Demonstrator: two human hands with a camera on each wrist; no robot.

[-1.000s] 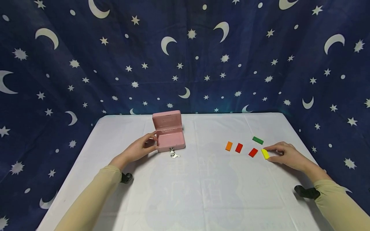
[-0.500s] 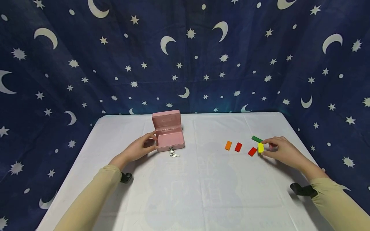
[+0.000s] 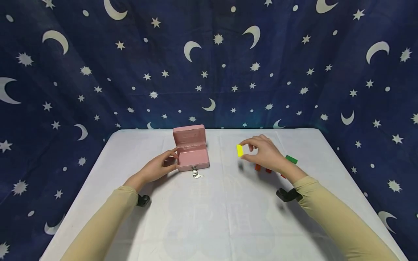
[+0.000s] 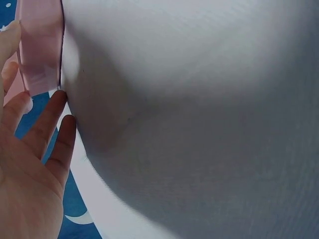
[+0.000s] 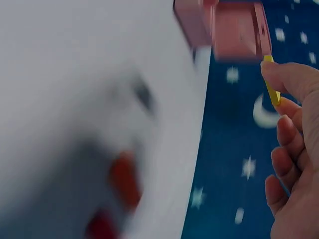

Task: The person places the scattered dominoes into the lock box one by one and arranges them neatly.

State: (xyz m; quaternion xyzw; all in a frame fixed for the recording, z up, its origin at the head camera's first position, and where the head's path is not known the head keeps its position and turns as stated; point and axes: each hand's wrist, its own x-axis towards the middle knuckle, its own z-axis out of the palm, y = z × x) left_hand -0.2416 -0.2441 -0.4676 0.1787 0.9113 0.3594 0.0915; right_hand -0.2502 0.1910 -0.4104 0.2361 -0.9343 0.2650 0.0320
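Note:
My right hand [image 3: 266, 154] pinches a yellow domino block [image 3: 240, 150] between thumb and fingertips, raised over the white table with its shadow below. In the right wrist view the domino is seen edge-on under the thumb. At the left, my left hand [image 3: 151, 169] holds the left side of a pink metal cash box [image 3: 193, 158], thumb at the front corner and fingers along the wall. The lid [image 3: 189, 136] stands raised and the inside is bare. Keys [image 3: 197, 174] hang from the lock at its front. In the left wrist view, the two outer fingers [image 4: 62, 149] extend beside the box.
Right of centre lie an orange block [image 3: 257, 167] and red blocks [image 3: 268, 170], partly hidden under my right hand and wrist. A green block [image 3: 291, 159] lies just beyond that forearm. A dark blue curtain [image 3: 222, 72] with moons and stars hangs behind the white tablecloth [image 3: 209, 217].
My right hand has lifted the yellow domino block off the table and carried it left toward the box, passing over the other blocks. The left hand stays at the box.

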